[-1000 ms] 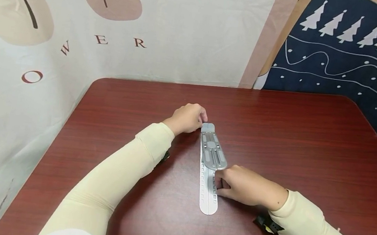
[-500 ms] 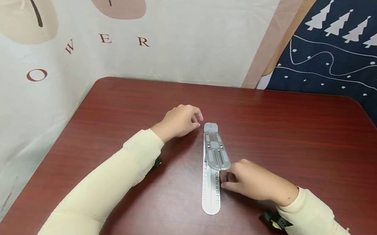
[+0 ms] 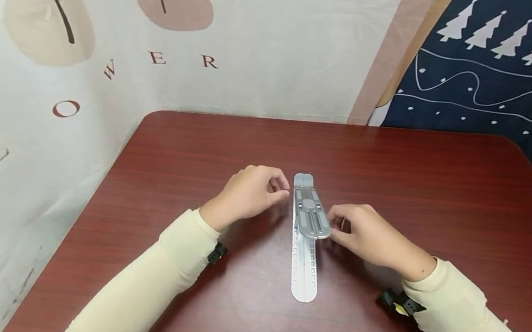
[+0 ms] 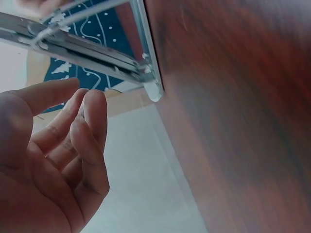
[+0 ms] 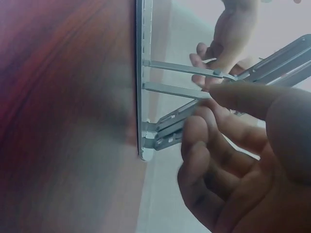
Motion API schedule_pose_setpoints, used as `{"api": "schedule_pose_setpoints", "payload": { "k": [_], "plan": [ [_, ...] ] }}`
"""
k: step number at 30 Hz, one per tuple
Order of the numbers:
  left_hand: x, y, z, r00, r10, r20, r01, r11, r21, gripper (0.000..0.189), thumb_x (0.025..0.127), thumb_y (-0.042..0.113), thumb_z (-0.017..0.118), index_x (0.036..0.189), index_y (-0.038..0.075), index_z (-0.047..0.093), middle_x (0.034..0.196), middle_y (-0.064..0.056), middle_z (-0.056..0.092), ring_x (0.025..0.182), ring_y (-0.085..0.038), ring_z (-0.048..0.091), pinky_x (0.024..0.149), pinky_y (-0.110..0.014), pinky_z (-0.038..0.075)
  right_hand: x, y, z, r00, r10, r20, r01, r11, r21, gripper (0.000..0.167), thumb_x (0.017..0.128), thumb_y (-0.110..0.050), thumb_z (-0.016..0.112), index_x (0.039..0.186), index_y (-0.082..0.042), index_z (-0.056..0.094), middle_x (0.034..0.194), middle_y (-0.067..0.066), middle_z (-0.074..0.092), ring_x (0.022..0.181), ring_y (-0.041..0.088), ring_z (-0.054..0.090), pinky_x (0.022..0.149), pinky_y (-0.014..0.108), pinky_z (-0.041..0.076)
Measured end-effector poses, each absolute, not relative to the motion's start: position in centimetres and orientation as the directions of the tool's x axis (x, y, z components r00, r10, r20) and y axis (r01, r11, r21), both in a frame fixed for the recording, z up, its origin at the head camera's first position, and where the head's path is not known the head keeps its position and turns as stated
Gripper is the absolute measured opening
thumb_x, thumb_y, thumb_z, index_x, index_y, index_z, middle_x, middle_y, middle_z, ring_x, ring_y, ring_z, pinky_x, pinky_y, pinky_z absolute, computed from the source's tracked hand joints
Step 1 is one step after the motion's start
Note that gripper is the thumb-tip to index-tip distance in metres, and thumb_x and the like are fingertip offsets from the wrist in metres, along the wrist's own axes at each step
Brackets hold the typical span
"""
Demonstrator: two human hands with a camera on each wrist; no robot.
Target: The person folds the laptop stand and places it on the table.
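A silver-grey folding stand [image 3: 308,214] is on the table, its slotted base strip [image 3: 304,280] lying flat. The upper plate slants up off the base, held by two thin support legs [image 5: 177,69] hooked at the base. My left hand [image 3: 250,191] hovers left of the plate, its fingers loosely bent and holding nothing; in the left wrist view its fingertips are apart from the metal. My right hand [image 3: 367,232] is at the plate's right edge, fingers bent, fingertips right at the edge. In the right wrist view its thumb and fingers overlap the ends of the legs.
The reddish-brown wooden table [image 3: 229,140] spreads around the stand. Behind it hang a white cloth with printed letters [image 3: 280,41] and a dark blue cloth with white trees [image 3: 491,87]. A black strap with a camera [image 3: 400,303] sits on the right wrist.
My right hand has moved up from beside the slotted base to the upper plate's edge. My left hand has left the stand's far end and come nearer. The plate stays raised.
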State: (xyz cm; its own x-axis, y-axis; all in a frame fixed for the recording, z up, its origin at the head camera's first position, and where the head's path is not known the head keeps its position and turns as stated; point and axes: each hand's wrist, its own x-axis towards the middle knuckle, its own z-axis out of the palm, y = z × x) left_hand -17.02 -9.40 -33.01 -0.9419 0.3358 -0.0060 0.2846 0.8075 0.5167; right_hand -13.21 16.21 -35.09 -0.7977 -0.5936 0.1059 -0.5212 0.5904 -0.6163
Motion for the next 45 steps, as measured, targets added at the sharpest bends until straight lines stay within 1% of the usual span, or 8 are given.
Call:
{"api": "schedule_pose_setpoints", "payload": {
  "k": [3, 7, 12, 18, 24, 28, 38, 45],
  "plan": [
    [-16.3, -9.1, -33.1, -0.940, 0.341, 0.003, 0.291, 0.799, 0.526, 0.004, 0.090, 0.031, 0.072, 0.089, 0.027, 0.071, 0.080, 0.014, 0.069, 0.071, -0.005, 0.062, 0.070, -0.032, 0.048, -13.3, 16.2, -35.3, -0.828, -0.542, 0.147, -0.501, 0.596, -0.627, 0.017, 0.086, 0.000, 0.068, 0.085, -0.017, 0.068, 0.068, -0.011, 0.061, 0.063, 0.003, 0.055, 0.058, 0.022, 0.048],
    [-15.7, -8.7, -33.1, -0.937, 0.350, 0.008, 0.300, 0.791, 0.534, 0.004, 0.090, 0.030, 0.073, 0.088, 0.028, 0.072, 0.078, 0.014, 0.069, 0.069, -0.003, 0.061, 0.068, -0.031, 0.048, -13.7, 16.0, -35.3, -0.853, -0.482, 0.199, -0.490, 0.608, -0.625, 0.012, 0.085, -0.002, 0.072, 0.088, -0.013, 0.070, 0.073, -0.007, 0.063, 0.067, 0.006, 0.057, 0.062, 0.023, 0.050],
    [-15.2, -8.4, -33.1, -0.933, 0.360, 0.008, 0.310, 0.790, 0.529, 0.004, 0.090, 0.030, 0.072, 0.088, 0.027, 0.073, 0.077, 0.014, 0.069, 0.070, -0.003, 0.062, 0.067, -0.030, 0.049, -14.4, 15.7, -34.8, -0.869, -0.449, 0.209, -0.471, 0.617, -0.631, 0.008, 0.084, -0.003, 0.073, 0.088, -0.010, 0.071, 0.075, -0.003, 0.066, 0.069, 0.009, 0.059, 0.065, 0.024, 0.050],
    [-15.0, -8.1, -33.2, -0.922, 0.387, 0.000, 0.327, 0.779, 0.535, 0.004, 0.089, 0.028, 0.073, 0.092, 0.026, 0.076, 0.080, 0.014, 0.071, 0.073, -0.002, 0.063, 0.068, -0.029, 0.050, -14.8, 15.5, -34.5, -0.874, -0.460, 0.160, -0.440, 0.608, -0.661, 0.007, 0.086, -0.003, 0.070, 0.088, -0.009, 0.071, 0.075, -0.002, 0.066, 0.070, 0.011, 0.059, 0.065, 0.024, 0.050],
    [-15.0, -8.1, -33.2, -0.916, 0.400, -0.020, 0.324, 0.770, 0.550, 0.007, 0.088, 0.027, 0.074, 0.093, 0.024, 0.077, 0.082, 0.012, 0.073, 0.074, -0.002, 0.065, 0.069, -0.028, 0.050, -14.9, 15.5, -34.6, -0.871, -0.474, 0.127, -0.417, 0.578, -0.702, 0.008, 0.087, -0.003, 0.070, 0.092, -0.009, 0.073, 0.077, -0.001, 0.067, 0.072, 0.012, 0.060, 0.064, 0.024, 0.049],
    [-15.0, -8.0, -33.3, -0.908, 0.417, -0.037, 0.329, 0.766, 0.552, 0.008, 0.088, 0.026, 0.074, 0.095, 0.023, 0.078, 0.083, 0.011, 0.074, 0.076, -0.002, 0.066, 0.071, -0.029, 0.052, -15.0, 15.5, -34.7, -0.867, -0.489, 0.102, -0.404, 0.567, -0.718, 0.008, 0.087, -0.005, 0.070, 0.094, -0.008, 0.074, 0.077, -0.001, 0.067, 0.069, 0.012, 0.060, 0.062, 0.024, 0.049],
    [-15.0, -8.2, -33.5, -0.883, 0.466, -0.057, 0.350, 0.735, 0.580, 0.003, 0.087, 0.024, 0.077, 0.086, 0.022, 0.079, 0.079, 0.013, 0.075, 0.070, 0.002, 0.064, 0.068, -0.026, 0.050, -14.9, 15.4, -35.1, -0.858, -0.509, 0.069, -0.384, 0.547, -0.744, 0.009, 0.086, -0.006, 0.073, 0.095, -0.007, 0.075, 0.075, -0.001, 0.069, 0.065, 0.011, 0.060, 0.059, 0.023, 0.050],
    [-15.1, -8.1, -33.6, -0.873, 0.486, -0.053, 0.362, 0.715, 0.597, 0.004, 0.086, 0.025, 0.078, 0.087, 0.021, 0.079, 0.082, 0.011, 0.076, 0.072, 0.002, 0.067, 0.070, -0.024, 0.052, -14.8, 15.2, -35.3, -0.863, -0.499, 0.079, -0.377, 0.531, -0.759, 0.009, 0.087, -0.004, 0.068, 0.093, -0.007, 0.075, 0.073, 0.000, 0.068, 0.060, 0.012, 0.061, 0.054, 0.025, 0.050]
  ]
}}
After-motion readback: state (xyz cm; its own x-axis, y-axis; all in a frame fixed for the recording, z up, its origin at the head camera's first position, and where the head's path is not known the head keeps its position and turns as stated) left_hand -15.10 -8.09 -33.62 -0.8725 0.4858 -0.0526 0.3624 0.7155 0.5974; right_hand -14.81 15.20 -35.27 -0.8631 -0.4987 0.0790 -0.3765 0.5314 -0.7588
